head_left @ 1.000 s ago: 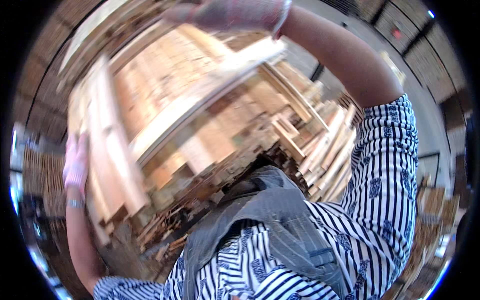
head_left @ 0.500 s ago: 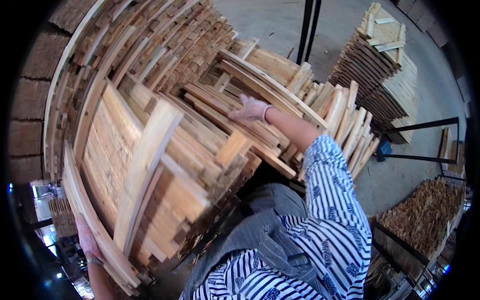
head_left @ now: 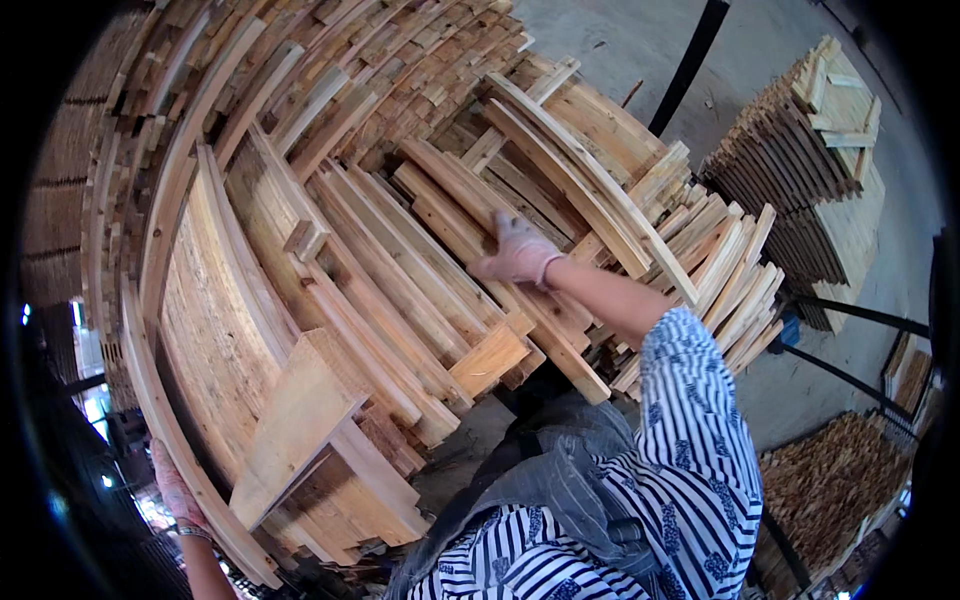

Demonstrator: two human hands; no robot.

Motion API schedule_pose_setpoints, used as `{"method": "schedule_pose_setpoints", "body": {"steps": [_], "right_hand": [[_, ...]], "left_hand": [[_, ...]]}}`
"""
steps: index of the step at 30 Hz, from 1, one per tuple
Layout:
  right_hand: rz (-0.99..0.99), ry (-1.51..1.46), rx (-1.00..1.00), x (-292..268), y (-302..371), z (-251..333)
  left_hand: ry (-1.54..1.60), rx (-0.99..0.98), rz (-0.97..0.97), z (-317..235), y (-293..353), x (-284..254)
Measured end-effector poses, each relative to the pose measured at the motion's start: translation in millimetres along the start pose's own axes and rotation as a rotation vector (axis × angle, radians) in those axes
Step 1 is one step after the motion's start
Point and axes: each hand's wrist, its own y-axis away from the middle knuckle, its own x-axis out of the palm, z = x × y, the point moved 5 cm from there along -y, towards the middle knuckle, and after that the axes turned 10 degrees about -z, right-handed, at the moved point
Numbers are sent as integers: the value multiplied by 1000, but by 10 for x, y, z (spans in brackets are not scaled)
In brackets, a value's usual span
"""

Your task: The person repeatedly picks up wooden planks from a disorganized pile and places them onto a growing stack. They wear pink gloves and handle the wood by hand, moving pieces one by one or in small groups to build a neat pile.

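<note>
- Your right hand (head_left: 520, 252) lies on a plank (head_left: 558, 346) in the pile (head_left: 385, 255), thumb and fingers apart.
- Your left hand (head_left: 176, 488) touches the long board (head_left: 153, 390) at far left; its grip cannot be told.

Premises: a timber workshop or store, shown by loose planks (head_left: 565, 358), stacked boards (head_left: 420, 90), piled wooden panels (head_left: 785, 150) and grey floor (head_left: 590, 32).

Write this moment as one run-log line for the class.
Left hand: at long board | Right hand: on plank, grip unclear | Around: wood stacks, grey floor
</note>
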Motion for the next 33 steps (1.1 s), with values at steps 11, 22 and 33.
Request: {"method": "schedule_pose_setpoints", "body": {"steps": [11, 22, 33], "right_hand": [[75, -16, -28, -24, 45, 49], [6, -71, -51, -42, -8, 68], [27, 143, 105, -272, -180, -318]], "left_hand": [[22, 132, -73, 40, -204, -158], [-7, 207, -86, 6, -92, -180], [-86, 121, -122, 85, -179, -276]]}}
